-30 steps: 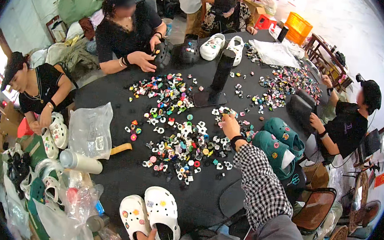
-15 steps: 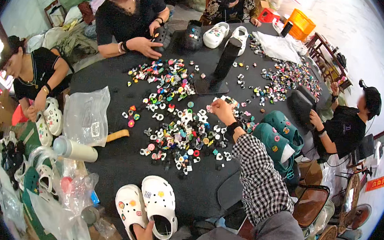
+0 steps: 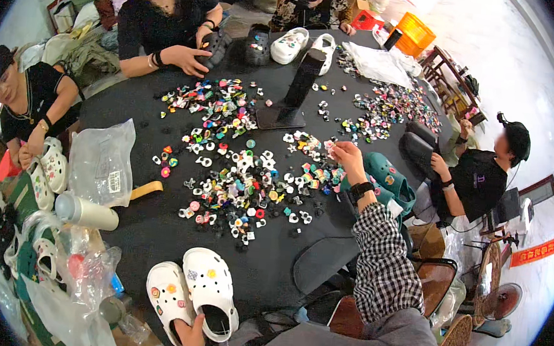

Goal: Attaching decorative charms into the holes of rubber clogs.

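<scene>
A pair of white clogs [image 3: 210, 286] stands at the table's near edge, with colourful charms set in their uppers. My left hand [image 3: 192, 341] grips the left clog [image 3: 171, 295] at its heel opening, thumb outside and fingers hidden inside. Over the right side of the charm pile [image 3: 249, 184], my right hand [image 3: 349, 159] is closed in a pinch, a small pinkish shoe charm [image 3: 330, 149] at its fingertips. Just beyond my right wrist sit green clogs [image 3: 389, 176], partly covered by my hand and sleeve.
A black stand [image 3: 289, 105] rises mid-table. More charms [image 3: 398, 108] lie at the far right. On the left are a clear plastic bag [image 3: 101, 161], a pale bottle [image 3: 86, 211] and a yellow strip [image 3: 147, 190]. Several people work around the table; white clogs [image 3: 289, 45] stand at the back.
The view has shifted, so the table appears further left. My right hand has moved right and slightly up, toward the green clogs. My left hand keeps its grip on the white clog.
</scene>
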The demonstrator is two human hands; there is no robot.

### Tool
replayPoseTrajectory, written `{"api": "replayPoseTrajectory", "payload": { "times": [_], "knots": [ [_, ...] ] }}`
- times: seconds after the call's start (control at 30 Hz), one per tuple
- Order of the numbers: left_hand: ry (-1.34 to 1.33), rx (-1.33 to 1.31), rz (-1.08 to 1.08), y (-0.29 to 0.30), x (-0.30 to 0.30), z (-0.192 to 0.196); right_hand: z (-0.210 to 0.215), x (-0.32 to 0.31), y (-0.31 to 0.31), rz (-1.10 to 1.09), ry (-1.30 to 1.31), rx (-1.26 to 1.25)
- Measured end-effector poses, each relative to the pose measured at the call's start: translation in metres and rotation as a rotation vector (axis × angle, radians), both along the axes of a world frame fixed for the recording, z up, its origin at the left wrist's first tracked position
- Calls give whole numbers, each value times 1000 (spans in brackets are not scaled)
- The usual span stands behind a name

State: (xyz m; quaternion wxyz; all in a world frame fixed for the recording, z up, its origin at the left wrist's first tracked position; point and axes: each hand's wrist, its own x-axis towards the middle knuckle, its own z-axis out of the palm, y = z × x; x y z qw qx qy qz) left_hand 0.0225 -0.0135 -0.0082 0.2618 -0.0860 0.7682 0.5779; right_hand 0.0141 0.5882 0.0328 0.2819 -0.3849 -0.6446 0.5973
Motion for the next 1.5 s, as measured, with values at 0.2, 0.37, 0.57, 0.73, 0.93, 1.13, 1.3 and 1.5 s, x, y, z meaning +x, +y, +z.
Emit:
{"api": "replayPoseTrajectory", "payload": {
  "times": [0.2, 0.37, 0.57, 0.73, 0.93, 1.13, 1.3, 1.5],
  "knots": [
    [175, -178, -58, 15, -8, 15, -25, -23, -19, 189, 70, -49],
    [195, -131, -88, 8, -8, 9, -52, -66, -44, 238, -186, 243],
    [-33, -163, -24, 9, -8, 21, -82, -108, -70, -22, -290, 400],
    [9, -211, -109, 18, -7, 26, -105, -93, -40, -53, -311, 472],
    [64, -98, -83, 21, -11, 44, -96, -97, -62, 39, -398, 547],
    [97, -49, -73, 17, -10, 39, -95, -99, -60, 69, -413, 654],
    [146, -188, -100, 15, -9, 38, -91, -98, -63, 98, -491, 727],
    [93, -62, -135, 19, -13, 44, -78, -83, -67, 103, -384, 695]
  ]
}}
